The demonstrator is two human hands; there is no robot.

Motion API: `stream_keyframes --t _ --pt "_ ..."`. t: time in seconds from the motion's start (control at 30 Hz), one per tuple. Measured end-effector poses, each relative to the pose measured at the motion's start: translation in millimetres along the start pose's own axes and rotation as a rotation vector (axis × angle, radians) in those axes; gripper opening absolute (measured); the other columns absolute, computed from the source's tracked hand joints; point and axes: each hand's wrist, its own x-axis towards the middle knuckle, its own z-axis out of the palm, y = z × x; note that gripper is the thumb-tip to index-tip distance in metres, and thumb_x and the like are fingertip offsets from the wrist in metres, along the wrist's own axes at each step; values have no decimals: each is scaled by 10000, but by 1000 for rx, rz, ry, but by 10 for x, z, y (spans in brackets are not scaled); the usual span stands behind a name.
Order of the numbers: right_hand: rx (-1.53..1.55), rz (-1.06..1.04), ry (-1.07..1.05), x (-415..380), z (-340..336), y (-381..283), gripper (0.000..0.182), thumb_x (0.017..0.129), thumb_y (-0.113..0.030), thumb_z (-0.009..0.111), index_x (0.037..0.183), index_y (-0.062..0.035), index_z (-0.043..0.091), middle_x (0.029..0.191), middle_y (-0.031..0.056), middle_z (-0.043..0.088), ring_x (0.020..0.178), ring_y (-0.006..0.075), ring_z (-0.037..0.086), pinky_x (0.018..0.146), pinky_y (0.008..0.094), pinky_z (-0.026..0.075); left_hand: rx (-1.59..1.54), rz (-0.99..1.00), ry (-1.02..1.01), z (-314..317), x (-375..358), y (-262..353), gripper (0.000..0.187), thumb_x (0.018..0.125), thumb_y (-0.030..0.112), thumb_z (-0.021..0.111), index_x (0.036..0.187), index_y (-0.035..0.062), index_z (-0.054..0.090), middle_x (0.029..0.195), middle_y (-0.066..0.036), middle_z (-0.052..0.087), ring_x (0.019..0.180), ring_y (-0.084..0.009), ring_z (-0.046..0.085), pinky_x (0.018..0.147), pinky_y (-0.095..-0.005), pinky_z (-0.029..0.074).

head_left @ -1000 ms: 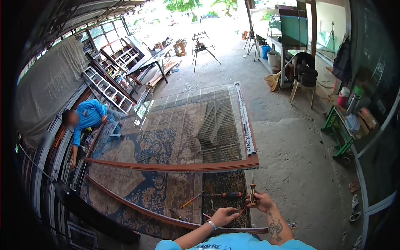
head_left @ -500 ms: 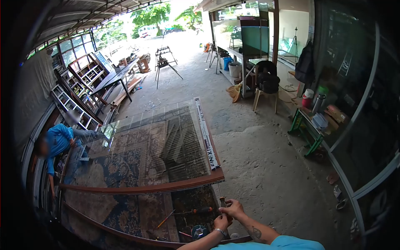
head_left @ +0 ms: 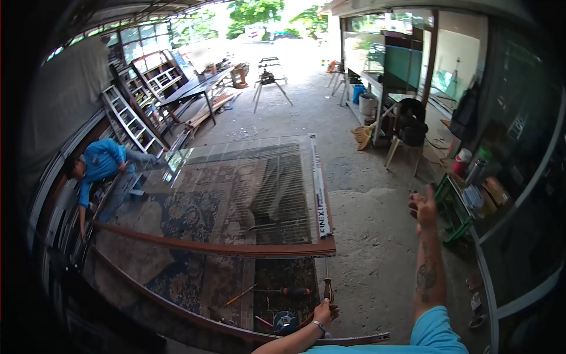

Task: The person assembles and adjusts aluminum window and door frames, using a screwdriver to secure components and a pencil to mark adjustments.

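Note:
My left hand (head_left: 324, 311) is closed around the lower end of a screwdriver (head_left: 328, 289), whose shaft points up at the near right corner of a brown-framed glass panel (head_left: 236, 248). Off to the right, over the concrete floor, my right hand (head_left: 423, 211) is raised with its fingers apart and nothing visible in it. Left of my left hand lie a second screwdriver (head_left: 296, 291) with an orange and black handle, an orange pencil-like stick (head_left: 240, 294) and a dark round tool (head_left: 285, 322). Printed tape (head_left: 320, 194) runs along the panel's right side.
A person in blue (head_left: 103, 160) bends at the panel's left side, one arm reaching down. On the right stand a green-legged bench (head_left: 457, 233) with bottles and a chair (head_left: 405, 141) bearing a dark bag. An aluminium ladder (head_left: 132, 121) leans at the left.
My right hand has let go of the screwdriver and swung up and to the right. The left hand keeps hold of it. The view has turned leftward, shifting the scene right.

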Motion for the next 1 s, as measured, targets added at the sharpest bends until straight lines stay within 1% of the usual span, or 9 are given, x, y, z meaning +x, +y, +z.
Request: stream_keyframes --t 0.13,0.17,0.23,0.4,0.73,0.8,0.9,0.93,1.0 --pt "-58 -80 -34 269 -100 -364 609 871 -255 572 1406 -164 297 909 5 596 696 96 526 620 239 398 79 153 -49 -31 108 -106 313 899 315 565 984 14 556 789 -44 608 665 -130 602 566 -279 490" --pt "-66 -75 -133 -78 575 -693 609 871 -255 572 1406 -164 297 909 5 596 696 96 526 620 239 398 97 205 -56 -53 150 -129 310 883 308 590 960 9 563 790 -41 614 667 -120 600 564 -269 487" --pt "-72 -69 -233 -117 544 -676 587 871 -257 572 1392 -167 315 904 2 595 690 93 524 614 239 395 150 321 -34 -59 39 -91 352 859 295 628 1000 -16 541 802 -48 628 662 -105 596 553 -247 479" --pt "-58 -74 -252 239 298 -445 535 873 -263 570 1356 -173 360 892 -6 591 677 87 517 598 237 389 166 269 46 -81 150 -90 495 843 303 646 1140 -36 443 822 -53 639 644 -96 591 532 -237 471" --pt "-37 -70 -109 1098 -487 354 435 876 -274 567 1285 -185 451 868 -21 584 651 74 503 568 233 375 244 280 -29 -85 103 -30 361 848 366 632 926 13 622 727 -16 634 586 -76 567 503 -229 444" --pt "-30 -63 -72 953 -445 449 416 876 -276 566 1271 -188 469 863 -24 583 646 71 500 562 232 373 229 272 -22 -89 132 -73 357 854 372 622 910 20 627 724 -19 635 587 -78 569 503 -230 444" --pt "-7 -58 -18 2 318 188 389 877 -280 565 1250 -192 496 855 -29 580 638 67 496 553 231 369 287 308 -3 -101 174 -98 439 864 460 566 869 26 633 701 -34 636 595 -105 586 544 -266 451" --pt "-16 2 -48 -270 399 504 187 870 -294 577 1021 -187 606 763 -38 567 561 62 475 503 225 352 359 315 14 -105 171 -95 473 865 493 546 852 28 634 697 -38 637 597 -116 591 563 -282 454" --pt "-20 369 -300 -803 496 1259 199 859 -281 575 710 -152 555 586 -25 517 521 89 483 491 232 375 403 359 79 -81 319 -183 492 875 510 522 797 31 602 688 -50 614 608 -143 573 591 -311 451"
